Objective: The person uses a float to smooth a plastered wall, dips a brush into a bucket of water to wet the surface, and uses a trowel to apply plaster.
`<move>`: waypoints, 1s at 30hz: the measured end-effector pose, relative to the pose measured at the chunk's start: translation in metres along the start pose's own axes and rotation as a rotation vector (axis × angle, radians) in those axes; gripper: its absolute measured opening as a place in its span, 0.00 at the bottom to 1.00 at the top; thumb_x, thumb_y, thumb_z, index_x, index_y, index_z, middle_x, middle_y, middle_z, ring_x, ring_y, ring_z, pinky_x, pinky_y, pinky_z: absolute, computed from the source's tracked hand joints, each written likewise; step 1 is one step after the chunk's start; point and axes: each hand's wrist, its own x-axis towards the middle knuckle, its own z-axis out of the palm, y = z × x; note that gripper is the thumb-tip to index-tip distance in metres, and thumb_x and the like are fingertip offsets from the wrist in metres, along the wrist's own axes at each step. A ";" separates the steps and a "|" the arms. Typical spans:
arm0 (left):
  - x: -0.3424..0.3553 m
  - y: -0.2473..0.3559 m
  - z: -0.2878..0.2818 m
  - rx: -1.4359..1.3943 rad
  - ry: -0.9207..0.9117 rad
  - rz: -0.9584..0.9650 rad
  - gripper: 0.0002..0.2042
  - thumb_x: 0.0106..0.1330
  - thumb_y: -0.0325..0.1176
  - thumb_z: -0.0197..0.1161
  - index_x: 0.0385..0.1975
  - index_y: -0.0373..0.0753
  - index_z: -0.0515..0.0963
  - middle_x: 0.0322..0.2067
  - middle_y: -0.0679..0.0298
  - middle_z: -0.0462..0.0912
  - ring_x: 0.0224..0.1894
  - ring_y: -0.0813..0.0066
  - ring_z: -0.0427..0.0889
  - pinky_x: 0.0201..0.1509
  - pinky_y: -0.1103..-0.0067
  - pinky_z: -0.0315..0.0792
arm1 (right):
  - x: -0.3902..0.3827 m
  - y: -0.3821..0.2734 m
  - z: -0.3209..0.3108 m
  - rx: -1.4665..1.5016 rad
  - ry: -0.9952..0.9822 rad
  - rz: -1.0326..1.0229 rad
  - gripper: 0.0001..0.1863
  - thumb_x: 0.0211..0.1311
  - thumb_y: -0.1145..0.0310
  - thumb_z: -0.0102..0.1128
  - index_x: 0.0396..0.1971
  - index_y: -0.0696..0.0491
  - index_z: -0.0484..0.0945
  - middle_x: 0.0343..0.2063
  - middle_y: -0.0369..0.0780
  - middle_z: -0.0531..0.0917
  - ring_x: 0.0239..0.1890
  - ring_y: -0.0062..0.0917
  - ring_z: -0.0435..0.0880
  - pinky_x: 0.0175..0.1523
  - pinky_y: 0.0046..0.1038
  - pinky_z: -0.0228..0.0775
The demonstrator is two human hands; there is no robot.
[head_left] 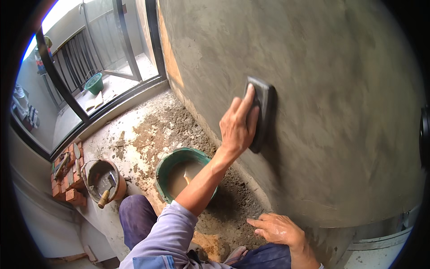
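My left hand (237, 125) grips a black plastering float (267, 101) by its back, one finger stretched along it. The float is up against the grey plastered wall (331, 116), tilted with its long side nearly upright. Lower down, my right hand (280, 231) hovers or rests near my right knee, holding nothing, with its fingers apart and pointing left; its skin looks wet. Beneath my left forearm stands a green bucket (162, 167) of cloudy water, partly hidden by the arm. Something pale pokes out of the water.
Left of the green bucket, a mortar bucket (120, 188) has a wooden-handled trowel (105, 196) in it. Several red bricks (74, 197) with tools on top stand beyond. Mortar crumbs (156, 121) cover the floor along the wall. A dark-framed glass door (89, 117) borders a balcony with another green bucket (94, 84).
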 end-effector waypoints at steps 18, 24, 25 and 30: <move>0.043 -0.025 -0.016 -0.061 0.059 -0.028 0.25 0.68 0.30 0.62 0.65 0.39 0.71 0.29 0.59 0.73 0.26 0.64 0.76 0.30 0.72 0.72 | -0.075 -0.097 -0.001 0.183 0.056 0.443 0.23 0.68 0.61 0.58 0.63 0.42 0.76 0.39 0.45 0.82 0.43 0.42 0.81 0.50 0.38 0.72; 0.015 -0.019 -0.010 -0.150 0.050 -0.069 0.27 0.66 0.30 0.63 0.67 0.40 0.70 0.32 0.54 0.77 0.31 0.58 0.81 0.37 0.69 0.76 | -0.097 -0.087 0.030 0.282 -0.001 0.570 0.23 0.69 0.58 0.58 0.63 0.42 0.76 0.40 0.45 0.81 0.46 0.42 0.81 0.51 0.38 0.72; 0.040 -0.025 -0.015 -0.156 0.090 -0.098 0.26 0.66 0.30 0.62 0.66 0.41 0.71 0.32 0.53 0.77 0.32 0.56 0.81 0.37 0.68 0.76 | -0.097 -0.089 0.027 0.240 -0.018 0.628 0.23 0.70 0.57 0.58 0.64 0.42 0.75 0.41 0.45 0.81 0.47 0.42 0.81 0.52 0.38 0.71; 0.192 -0.073 -0.043 -0.123 0.272 0.039 0.21 0.67 0.33 0.62 0.61 0.44 0.76 0.35 0.54 0.80 0.35 0.50 0.82 0.39 0.65 0.75 | -0.101 -0.085 0.024 0.307 0.007 0.604 0.24 0.70 0.56 0.57 0.64 0.41 0.74 0.43 0.46 0.82 0.50 0.43 0.80 0.56 0.37 0.70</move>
